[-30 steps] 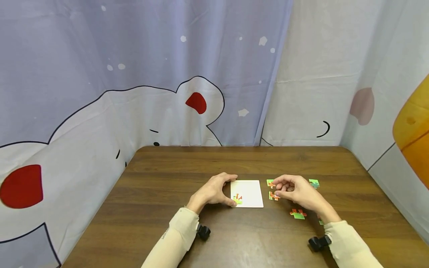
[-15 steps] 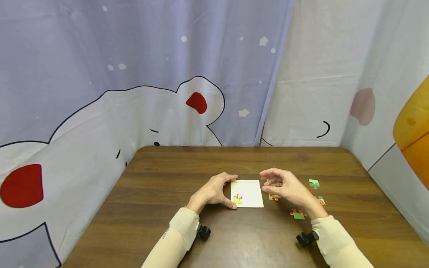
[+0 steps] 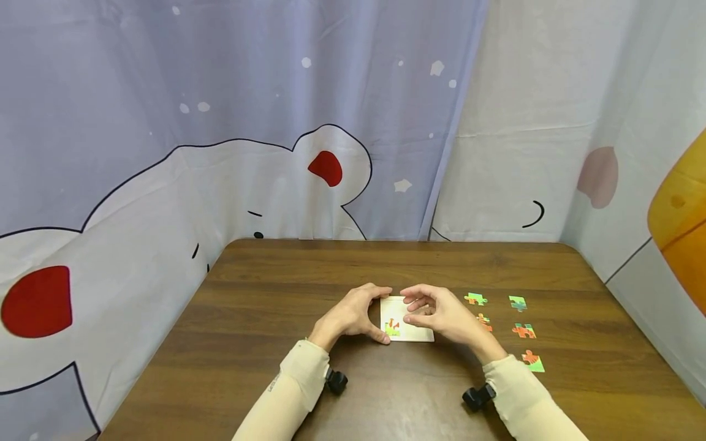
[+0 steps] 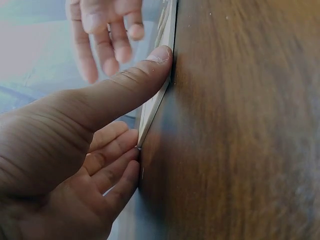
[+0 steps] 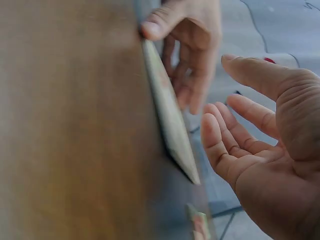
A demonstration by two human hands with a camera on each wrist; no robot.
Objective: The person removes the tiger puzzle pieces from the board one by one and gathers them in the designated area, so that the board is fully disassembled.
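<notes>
A white square puzzle board [image 3: 408, 334] lies on the table, with a small green and red puzzle piece [image 3: 392, 329] in its near left corner. My left hand [image 3: 352, 315] holds the board by its left side, thumb at the near edge and fingertips at the far corner. Over the board's right part hovers my right hand [image 3: 444, 313]. Its fingers are loosely bent, and the right wrist view shows nothing between them. To the right lie loose pieces, among them a green and orange puzzle piece [image 3: 475, 299] and a red and green puzzle piece [image 3: 524, 331].
Farther right are a green puzzle piece [image 3: 517, 302] and an orange and green puzzle piece [image 3: 533, 361]. Another piece [image 3: 483, 321] is partly covered by my right hand. The wooden table [image 3: 287, 269] ends at a printed curtain [image 3: 386, 122].
My right hand has moved left from above the loose pieces to over the board, uncovering pieces on the right and covering others. The left hand and the board have stayed in place.
</notes>
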